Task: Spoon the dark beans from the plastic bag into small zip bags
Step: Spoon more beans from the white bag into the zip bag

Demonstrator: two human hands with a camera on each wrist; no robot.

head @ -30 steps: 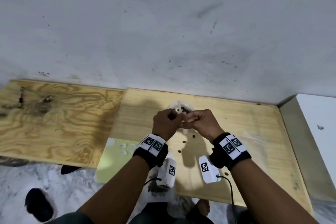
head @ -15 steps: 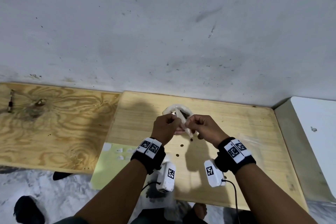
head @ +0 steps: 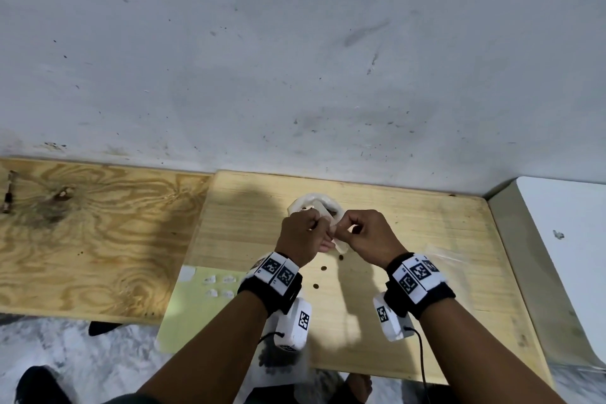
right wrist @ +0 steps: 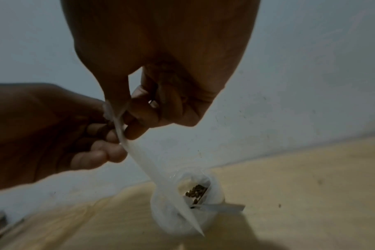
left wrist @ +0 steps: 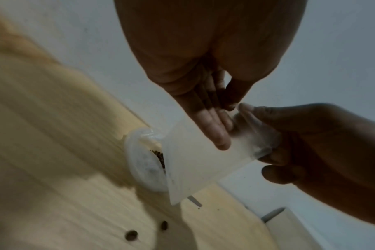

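A small clear zip bag (head: pixel 338 242) hangs between my two hands above the light wooden table (head: pixel 426 233). My left hand (head: pixel 305 233) pinches one side of its top, thumb against fingers (left wrist: pixel 212 125). My right hand (head: pixel 364 233) pinches the other side. In the right wrist view the zip bag (right wrist: pixel 148 162) shows edge-on. Beyond it on the table sits the rolled-down plastic bag (right wrist: pixel 171 214) of dark beans (right wrist: pixel 196 193), with a white spoon handle (right wrist: pixel 223 207) sticking out. The left wrist view shows the zip bag (left wrist: pixel 195 165) in front of the plastic bag (left wrist: pixel 141 162).
Loose beans (head: pixel 324 268) lie on the table near my wrists. A pale green sheet (head: pixel 183 315) with small white pieces sits at the front left. Clear bags (head: pixel 442 254) lie to the right. A plywood board (head: pixel 82 239) lies left, a white surface (head: pixel 564 239) right, and a grey wall behind.
My hands have come a little toward me and drawn slightly apart, still holding the small zip bag by its top. The plastic bag has stayed in place.
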